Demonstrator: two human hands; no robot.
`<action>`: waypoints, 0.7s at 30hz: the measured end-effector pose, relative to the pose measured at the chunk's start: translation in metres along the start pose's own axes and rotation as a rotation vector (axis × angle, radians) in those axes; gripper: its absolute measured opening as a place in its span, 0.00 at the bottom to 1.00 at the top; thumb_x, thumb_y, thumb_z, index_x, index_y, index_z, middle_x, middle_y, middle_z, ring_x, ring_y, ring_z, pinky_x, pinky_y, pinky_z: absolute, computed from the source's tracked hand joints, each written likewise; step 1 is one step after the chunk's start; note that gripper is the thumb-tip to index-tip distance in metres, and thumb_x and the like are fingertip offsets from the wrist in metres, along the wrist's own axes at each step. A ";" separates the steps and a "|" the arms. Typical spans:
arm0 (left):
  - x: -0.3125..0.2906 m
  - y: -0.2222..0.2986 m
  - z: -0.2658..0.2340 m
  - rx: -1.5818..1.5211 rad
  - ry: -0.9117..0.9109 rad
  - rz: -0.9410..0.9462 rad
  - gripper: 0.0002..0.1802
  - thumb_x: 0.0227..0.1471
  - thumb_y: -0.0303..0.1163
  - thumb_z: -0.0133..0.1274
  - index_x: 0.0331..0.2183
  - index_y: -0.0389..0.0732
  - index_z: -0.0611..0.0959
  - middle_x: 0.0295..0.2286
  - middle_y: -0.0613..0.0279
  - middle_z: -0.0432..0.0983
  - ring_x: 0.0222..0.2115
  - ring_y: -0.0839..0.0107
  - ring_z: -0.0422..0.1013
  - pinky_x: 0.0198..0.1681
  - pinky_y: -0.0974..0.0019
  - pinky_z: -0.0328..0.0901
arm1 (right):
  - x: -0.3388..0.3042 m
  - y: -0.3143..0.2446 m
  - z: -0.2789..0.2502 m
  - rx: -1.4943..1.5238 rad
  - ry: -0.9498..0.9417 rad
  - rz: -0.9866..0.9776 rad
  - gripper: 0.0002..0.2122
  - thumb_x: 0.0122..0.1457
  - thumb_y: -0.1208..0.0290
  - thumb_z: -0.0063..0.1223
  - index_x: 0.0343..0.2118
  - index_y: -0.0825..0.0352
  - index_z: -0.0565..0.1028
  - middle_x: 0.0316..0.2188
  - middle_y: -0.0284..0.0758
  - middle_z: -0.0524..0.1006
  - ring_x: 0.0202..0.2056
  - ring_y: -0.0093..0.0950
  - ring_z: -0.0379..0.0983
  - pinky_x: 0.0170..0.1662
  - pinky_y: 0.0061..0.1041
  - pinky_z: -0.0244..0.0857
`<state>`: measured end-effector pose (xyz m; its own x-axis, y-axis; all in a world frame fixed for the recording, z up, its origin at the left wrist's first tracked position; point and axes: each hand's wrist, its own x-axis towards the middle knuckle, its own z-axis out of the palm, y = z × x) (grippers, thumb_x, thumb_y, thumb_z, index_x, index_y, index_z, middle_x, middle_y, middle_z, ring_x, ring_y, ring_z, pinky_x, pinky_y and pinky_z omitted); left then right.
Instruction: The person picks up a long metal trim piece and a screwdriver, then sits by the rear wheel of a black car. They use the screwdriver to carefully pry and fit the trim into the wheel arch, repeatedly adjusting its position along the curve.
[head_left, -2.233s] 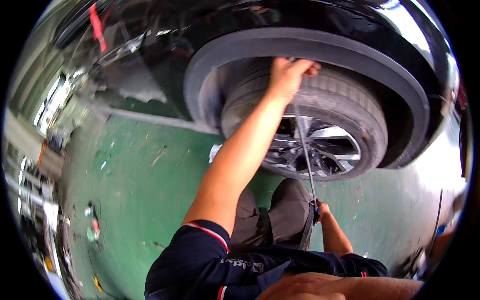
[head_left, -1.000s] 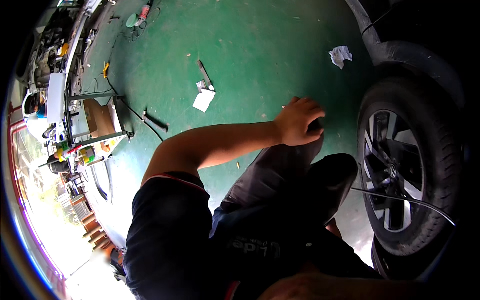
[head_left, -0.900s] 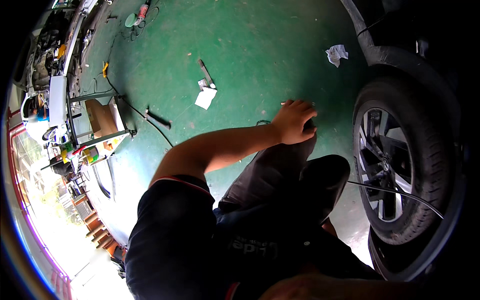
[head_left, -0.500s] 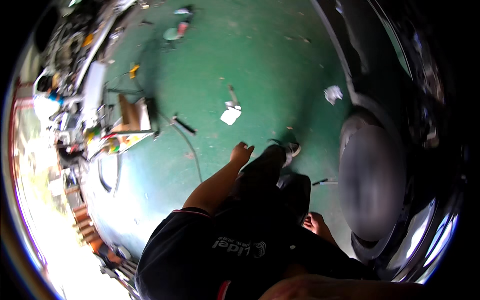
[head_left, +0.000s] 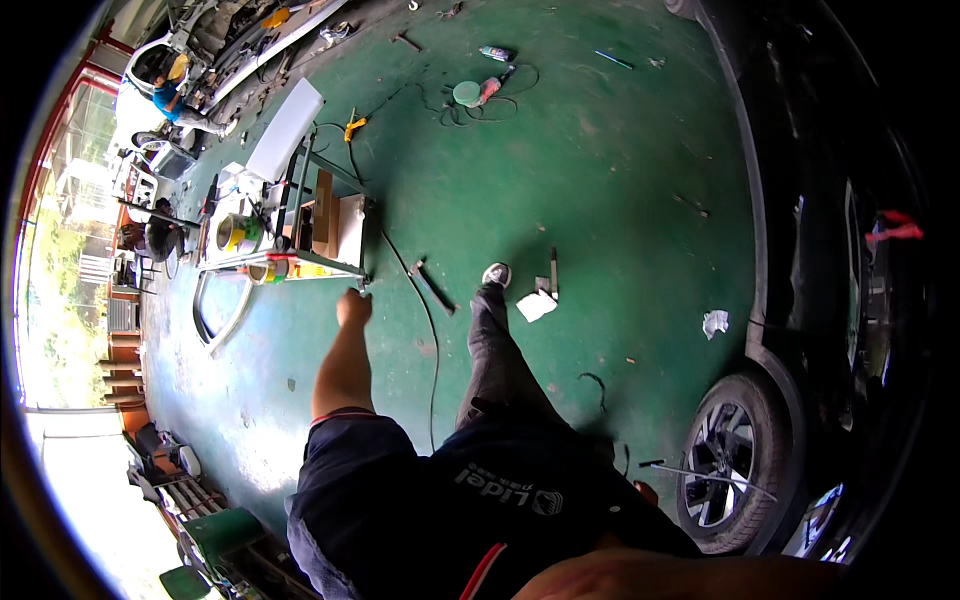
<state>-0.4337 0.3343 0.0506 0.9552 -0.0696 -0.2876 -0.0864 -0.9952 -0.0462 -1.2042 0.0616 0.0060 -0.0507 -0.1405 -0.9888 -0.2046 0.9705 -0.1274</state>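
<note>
My left hand (head_left: 353, 308) hangs at the end of an outstretched forearm, its fingers curled in and nothing visible in them. It appears just in front of the near corner of a metal-framed cart (head_left: 325, 267); whether they touch I cannot tell. Little of my right hand (head_left: 647, 492) shows beyond my dark shirt, and its fingers are hidden. Nearest to it is a thin rod with a black handle (head_left: 700, 472), seen across a car wheel (head_left: 725, 465). One leg is stretched forward, with the shoe (head_left: 496, 274) on the green floor (head_left: 610, 200).
A dark car body (head_left: 800, 290) lines the right. Floor items include a hammer-like tool (head_left: 432, 288), a hose (head_left: 425, 320), white paper (head_left: 537, 305), crumpled paper (head_left: 715, 323) and a corded tool with a green disc (head_left: 478, 93). Tins (head_left: 238, 233) stand on the cart. Another person (head_left: 170, 100) is far left.
My view has shifted, so the cart and floor items sit further right, and the blur is gone. My left hand has moved left, near the cart's corner. A leg has swung forward.
</note>
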 end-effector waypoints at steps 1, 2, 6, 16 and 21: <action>0.051 -0.013 -0.017 -0.029 0.072 0.013 0.27 0.49 0.49 0.56 0.42 0.36 0.76 0.40 0.43 0.77 0.43 0.48 0.73 0.47 0.50 0.68 | -0.007 -0.006 0.027 -0.005 0.008 0.013 0.07 0.60 0.63 0.46 0.29 0.59 0.66 0.23 0.31 0.70 0.23 0.26 0.67 0.30 0.28 0.64; 0.105 -0.028 -0.036 -0.059 0.146 0.027 0.28 0.48 0.50 0.57 0.42 0.36 0.75 0.38 0.42 0.77 0.42 0.48 0.74 0.46 0.50 0.69 | -0.012 -0.014 0.055 -0.013 0.013 0.027 0.07 0.60 0.63 0.45 0.29 0.59 0.66 0.22 0.31 0.68 0.23 0.26 0.66 0.29 0.27 0.62; 0.291 0.020 -0.151 -0.040 0.379 -0.066 0.35 0.43 0.49 0.58 0.47 0.34 0.71 0.42 0.41 0.72 0.46 0.45 0.70 0.50 0.47 0.65 | -0.047 -0.024 0.163 -0.025 0.055 0.114 0.08 0.59 0.62 0.45 0.26 0.56 0.63 0.20 0.28 0.64 0.21 0.24 0.61 0.26 0.25 0.57; 0.645 -0.105 -0.301 0.342 0.667 0.011 0.44 0.44 0.57 0.58 0.58 0.44 0.66 0.57 0.54 0.63 0.54 0.47 0.63 0.53 0.43 0.62 | -0.077 -0.072 0.261 -0.173 0.347 0.100 0.07 0.64 0.63 0.40 0.28 0.54 0.61 0.13 0.26 0.58 0.14 0.20 0.55 0.18 0.23 0.51; 0.680 0.006 -0.187 0.042 0.366 0.193 0.40 0.45 0.55 0.58 0.55 0.45 0.69 0.54 0.54 0.66 0.52 0.49 0.65 0.51 0.45 0.63 | -0.097 -0.071 0.265 -0.030 0.469 -0.008 0.08 0.61 0.65 0.43 0.25 0.57 0.69 0.14 0.34 0.65 0.16 0.30 0.64 0.18 0.34 0.58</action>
<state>0.2686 0.2679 0.0338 0.9573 -0.2818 0.0637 -0.2778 -0.9584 -0.0659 -0.9254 0.0582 0.0904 -0.4842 -0.2280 -0.8447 -0.2345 0.9639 -0.1257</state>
